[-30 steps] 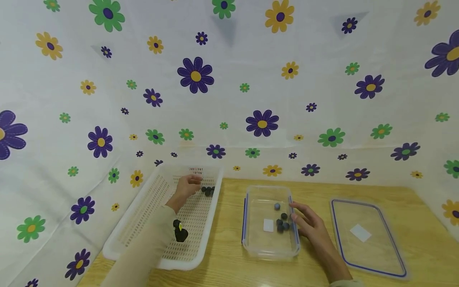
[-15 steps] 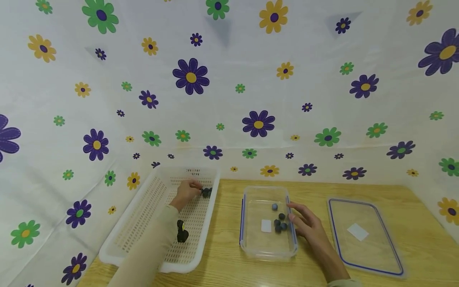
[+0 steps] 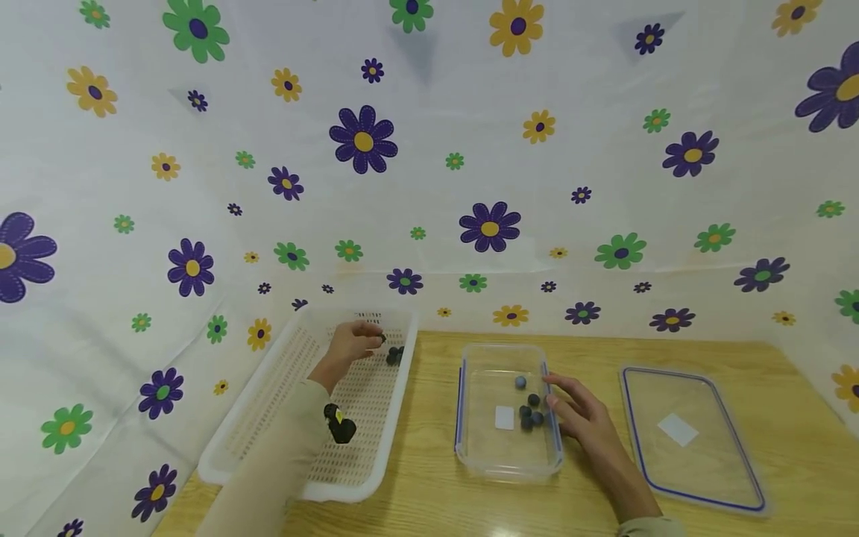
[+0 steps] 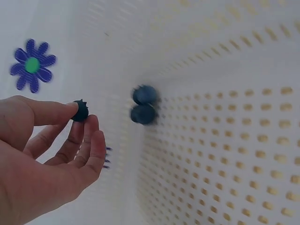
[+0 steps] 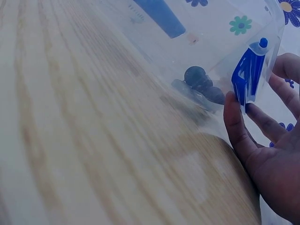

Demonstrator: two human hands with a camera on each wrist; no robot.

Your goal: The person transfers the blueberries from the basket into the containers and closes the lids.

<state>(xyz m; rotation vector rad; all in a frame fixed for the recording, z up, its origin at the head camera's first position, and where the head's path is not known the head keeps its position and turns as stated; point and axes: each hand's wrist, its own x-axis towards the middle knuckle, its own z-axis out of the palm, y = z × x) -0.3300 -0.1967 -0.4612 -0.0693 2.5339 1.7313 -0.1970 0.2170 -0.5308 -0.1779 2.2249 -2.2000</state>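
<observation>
My left hand [image 3: 349,349] is over the far end of a white perforated plastic basket [image 3: 391,440]. Its thumb and fingertips pinch one dark blueberry [image 4: 80,111], whose crown shows in the left wrist view. Below, a few more blueberries [image 4: 144,104] lie in the basket's far right corner. My right hand [image 3: 590,425] holds the right side of a clear plastic container [image 3: 510,471], with a blue latch [image 5: 248,77] between its thumb and fingers in the right wrist view. Inside that container, several blueberries [image 3: 530,419] lie toward the right wall.
A clear lid [image 3: 711,462] with a blue seal lies flat on the wooden table [image 3: 429,477], right of the container. Beside the left sleeve shows a small black thing [image 3: 341,426] with a yellow mark. A flower-printed white sheet [image 3: 429,186] hangs behind and at the sides.
My left hand has reached down to the berries in the basket corner, then risen slightly with one blueberry between its fingertips. The right hand keeps its place on the container.
</observation>
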